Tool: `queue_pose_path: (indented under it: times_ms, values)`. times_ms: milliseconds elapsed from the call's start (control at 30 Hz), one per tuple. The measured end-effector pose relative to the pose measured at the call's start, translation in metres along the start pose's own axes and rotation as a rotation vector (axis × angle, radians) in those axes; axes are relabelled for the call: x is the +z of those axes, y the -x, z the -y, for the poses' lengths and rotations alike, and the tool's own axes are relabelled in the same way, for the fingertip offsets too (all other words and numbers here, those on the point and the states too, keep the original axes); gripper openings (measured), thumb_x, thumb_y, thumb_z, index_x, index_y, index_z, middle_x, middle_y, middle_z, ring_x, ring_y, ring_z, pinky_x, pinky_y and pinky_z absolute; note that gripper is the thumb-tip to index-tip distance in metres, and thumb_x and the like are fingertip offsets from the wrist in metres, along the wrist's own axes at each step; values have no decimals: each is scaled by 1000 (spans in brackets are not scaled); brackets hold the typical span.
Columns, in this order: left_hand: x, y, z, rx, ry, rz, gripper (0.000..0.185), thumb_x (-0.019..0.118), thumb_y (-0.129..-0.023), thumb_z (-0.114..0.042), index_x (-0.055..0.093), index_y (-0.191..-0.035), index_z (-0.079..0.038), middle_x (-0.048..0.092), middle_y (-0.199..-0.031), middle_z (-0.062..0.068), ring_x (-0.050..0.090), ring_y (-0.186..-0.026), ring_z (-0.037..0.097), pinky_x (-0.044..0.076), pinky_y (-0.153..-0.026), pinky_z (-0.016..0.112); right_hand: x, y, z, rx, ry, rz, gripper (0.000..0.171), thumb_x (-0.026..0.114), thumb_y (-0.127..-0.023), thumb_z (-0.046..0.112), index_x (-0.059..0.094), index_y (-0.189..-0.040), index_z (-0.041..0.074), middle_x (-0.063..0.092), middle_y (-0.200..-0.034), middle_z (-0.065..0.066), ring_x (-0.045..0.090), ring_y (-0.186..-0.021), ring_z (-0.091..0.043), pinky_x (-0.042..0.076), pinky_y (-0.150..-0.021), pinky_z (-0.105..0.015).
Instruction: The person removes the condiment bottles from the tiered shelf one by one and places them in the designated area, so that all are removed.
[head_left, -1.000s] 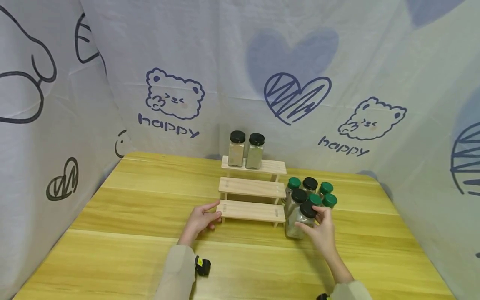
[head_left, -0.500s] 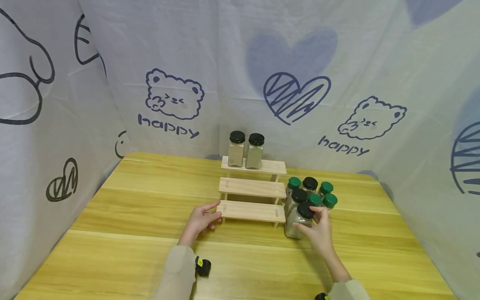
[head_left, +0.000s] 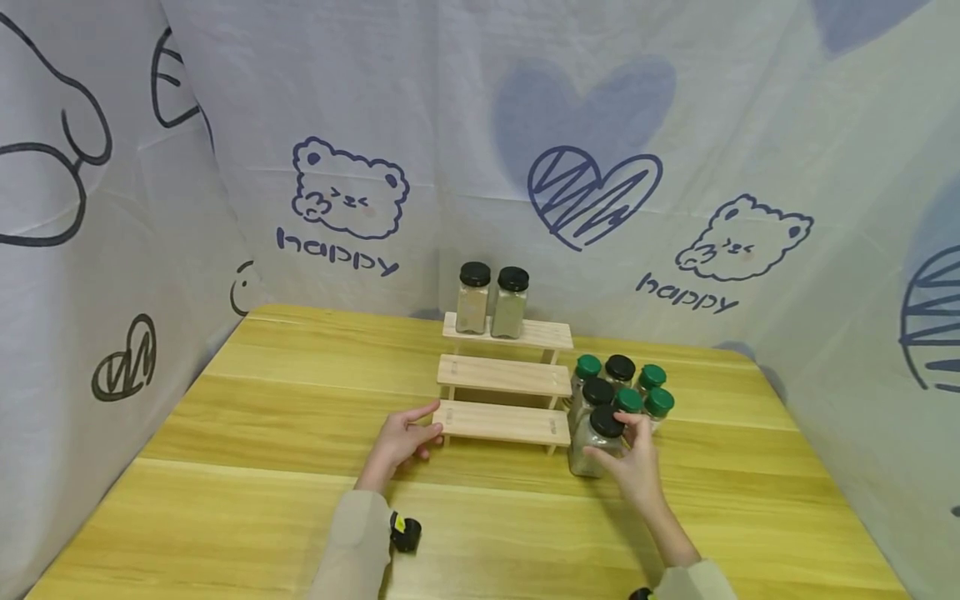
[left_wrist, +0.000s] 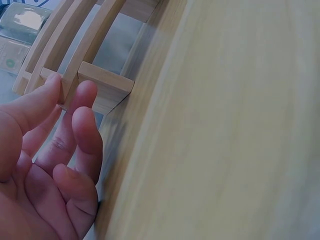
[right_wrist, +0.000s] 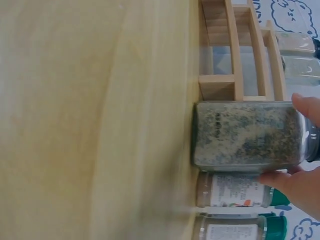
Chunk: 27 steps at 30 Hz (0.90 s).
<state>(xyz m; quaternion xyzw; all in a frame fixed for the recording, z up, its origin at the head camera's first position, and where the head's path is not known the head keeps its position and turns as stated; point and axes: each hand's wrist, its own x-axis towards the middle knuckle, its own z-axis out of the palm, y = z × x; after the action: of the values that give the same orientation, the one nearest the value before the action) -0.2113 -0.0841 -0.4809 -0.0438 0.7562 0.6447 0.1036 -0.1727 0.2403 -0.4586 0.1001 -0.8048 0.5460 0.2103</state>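
Showing only at wrist: jar (right_wrist: 247,134) label text

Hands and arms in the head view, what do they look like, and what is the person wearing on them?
Both hands are bare: the left hand and the right hand show no gloves or rings. Each forearm ends in a loose, pale beige sleeve. A small black device with a yellow mark sits at the left wrist; another black one just shows at the right wrist.

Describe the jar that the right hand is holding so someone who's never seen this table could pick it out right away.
Start at the three-step wooden rack in the middle of the table; just right of its lowest step stands a cluster of jars. The jar is the nearest one in that cluster, gripped near its lid by the right hand. It has a black lid and speckled grey-green contents.
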Motion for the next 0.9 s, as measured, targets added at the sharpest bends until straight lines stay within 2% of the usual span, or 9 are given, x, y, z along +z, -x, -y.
queue_pose_path:
  times_ms: [200,367,467,567,700,800,900]
  values:
    - [-1,0,-2,0,-6,-1,46,63,-85,-17,50,-129,-16,67,-79,9,50,-42,11,23,-34,21,-2,-2,14,-1,4,11,60,73,-64,-12,38,-112,-13,42,-121,-26,44,-100,-9,35,-84,-9]
    - [0,1,-4,-3,-10,-6,45,62,-85,-16,50,-128,-16,68,-79,8,50,-42,11,22,-34,21,-4,-2,20,-21,2,-4,55,72,-67,-11,41,-112,-13,44,-120,-26,46,-106,-27,35,-89,-15]
    - [0,1,-5,-4,-12,-10,45,62,-85,-15,51,-128,-15,67,-78,8,50,-42,11,22,-34,21,-6,-2,24,-46,-18,-27,53,71,-69,-11,42,-113,-12,46,-118,-25,45,-109,-30,36,-89,-17]
    - [0,2,-6,-13,-5,-13,45,62,-85,-13,51,-128,-14,67,-77,8,50,-41,10,22,-34,21,-6,-2,34,-63,-43,-51,50,69,-69,-13,43,-112,-13,49,-114,-18,48,-107,-20,37,-87,-17]
    - [0,3,-7,-21,-9,-11,45,63,-84,-13,51,-128,-14,67,-77,8,49,-41,10,22,-34,21,-5,0,54,-79,-72,-75,45,67,-70,-16,45,-109,-15,51,-109,-1,49,-104,-7,38,-86,-18]
    - [1,3,-8,-19,-24,-10,45,62,-85,-14,51,-128,-15,68,-77,8,49,-41,10,22,-34,21,-5,0,65,-98,-99,-77,43,64,-69,-20,44,-108,-18,51,-107,6,49,-104,-9,38,-89,-19]
    - [1,2,-8,-11,-32,-13,45,62,-85,-14,51,-128,-15,68,-77,8,49,-40,10,21,-34,21,-4,-1,71,-123,-132,-67,40,62,-70,-22,43,-106,-20,51,-107,6,49,-106,-18,35,-92,-19]
